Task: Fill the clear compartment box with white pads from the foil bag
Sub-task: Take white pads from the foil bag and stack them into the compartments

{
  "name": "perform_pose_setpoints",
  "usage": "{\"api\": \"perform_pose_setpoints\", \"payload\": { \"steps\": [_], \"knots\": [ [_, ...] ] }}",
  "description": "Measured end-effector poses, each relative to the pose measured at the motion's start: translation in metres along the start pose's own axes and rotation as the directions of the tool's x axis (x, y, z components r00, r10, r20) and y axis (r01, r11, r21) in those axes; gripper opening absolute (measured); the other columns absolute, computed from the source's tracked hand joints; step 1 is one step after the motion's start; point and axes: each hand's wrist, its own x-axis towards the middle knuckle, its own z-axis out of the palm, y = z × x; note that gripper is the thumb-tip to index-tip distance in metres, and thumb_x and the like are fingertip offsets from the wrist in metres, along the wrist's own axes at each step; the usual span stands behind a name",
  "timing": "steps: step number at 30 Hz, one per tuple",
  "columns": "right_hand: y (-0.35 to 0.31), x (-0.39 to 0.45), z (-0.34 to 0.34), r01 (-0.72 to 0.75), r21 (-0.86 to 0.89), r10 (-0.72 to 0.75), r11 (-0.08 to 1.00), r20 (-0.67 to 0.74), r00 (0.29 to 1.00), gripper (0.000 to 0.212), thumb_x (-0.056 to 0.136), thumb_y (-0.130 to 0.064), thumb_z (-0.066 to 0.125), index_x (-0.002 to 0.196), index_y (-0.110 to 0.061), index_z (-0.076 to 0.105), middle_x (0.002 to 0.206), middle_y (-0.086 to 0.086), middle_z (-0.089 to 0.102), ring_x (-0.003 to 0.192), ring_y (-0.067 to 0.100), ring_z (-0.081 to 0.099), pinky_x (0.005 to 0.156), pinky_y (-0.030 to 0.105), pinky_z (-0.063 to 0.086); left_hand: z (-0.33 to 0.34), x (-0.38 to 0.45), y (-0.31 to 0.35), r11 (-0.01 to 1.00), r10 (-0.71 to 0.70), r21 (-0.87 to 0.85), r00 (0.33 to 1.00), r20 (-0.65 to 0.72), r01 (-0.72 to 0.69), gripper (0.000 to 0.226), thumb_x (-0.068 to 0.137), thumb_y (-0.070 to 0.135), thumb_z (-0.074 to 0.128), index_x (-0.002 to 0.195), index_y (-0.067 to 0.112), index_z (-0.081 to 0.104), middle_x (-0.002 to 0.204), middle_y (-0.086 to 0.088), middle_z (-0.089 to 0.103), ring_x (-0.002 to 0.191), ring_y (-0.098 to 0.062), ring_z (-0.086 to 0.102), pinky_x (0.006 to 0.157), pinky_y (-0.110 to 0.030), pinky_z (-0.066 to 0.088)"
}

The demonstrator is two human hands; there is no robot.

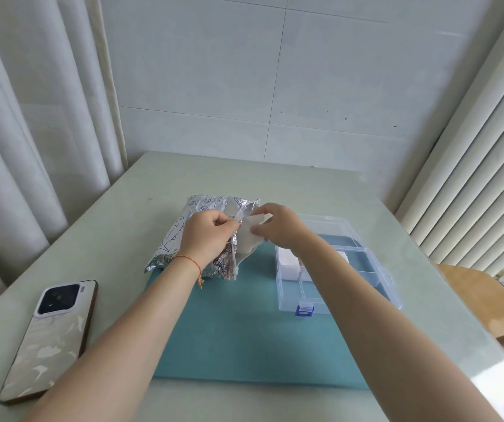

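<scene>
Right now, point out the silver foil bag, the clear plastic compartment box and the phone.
silver foil bag (pixel 183 226): head view, on its printed left face.
clear plastic compartment box (pixel 375 269): head view, on its right wall.
phone (pixel 53 339): head view, on its marbled back.

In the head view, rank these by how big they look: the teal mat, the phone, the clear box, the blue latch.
1. Teal rectangular mat
2. Clear plastic compartment box and marble-patterned phone: alike, phone nearer, unsure
3. Small blue latch

The right forearm (pixel 351 269) hides part of the clear compartment box (pixel 366 254) and its pads.
</scene>
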Motion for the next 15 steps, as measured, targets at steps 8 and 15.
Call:
{"api": "perform_pose_setpoints", "payload": {
  "steps": [8, 15],
  "knots": [
    [-0.007, -0.003, 0.006, -0.024, 0.033, 0.026, 0.999, -0.058, 0.998, 0.023, 0.084, -0.008, 0.056, 0.101, -0.015, 0.069, 0.088, 0.002, 0.06, 0.082, 0.02, 0.055, 0.07, 0.026, 0.046, 0.0, -0.003, 0.001, 1.0, -0.021, -0.01, 1.0, -0.005, 0.021, 0.014, 0.078, 0.022, 0.066, 0.066, 0.017, 0.067, 0.056, 0.009, 0.06, 0.058, -0.02, 0.061, 0.061, -0.029, 0.049],
    [-0.012, -0.017, -0.022, 0.023, 0.147, 0.005, 0.989, -0.191, 0.982, 0.011, 0.087, -0.014, 0.057, 0.088, -0.017, 0.068, 0.075, -0.008, 0.058, 0.069, 0.012, 0.053, 0.06, 0.022, 0.043, 0.001, -0.004, 0.006, 0.996, -0.013, 0.091, 1.0, 0.028, 0.01, 0.013, 0.079, 0.024, 0.065, 0.068, 0.016, 0.067, 0.059, 0.009, 0.06, 0.059, -0.012, 0.055, 0.058, -0.023, 0.041]
  ]
}}
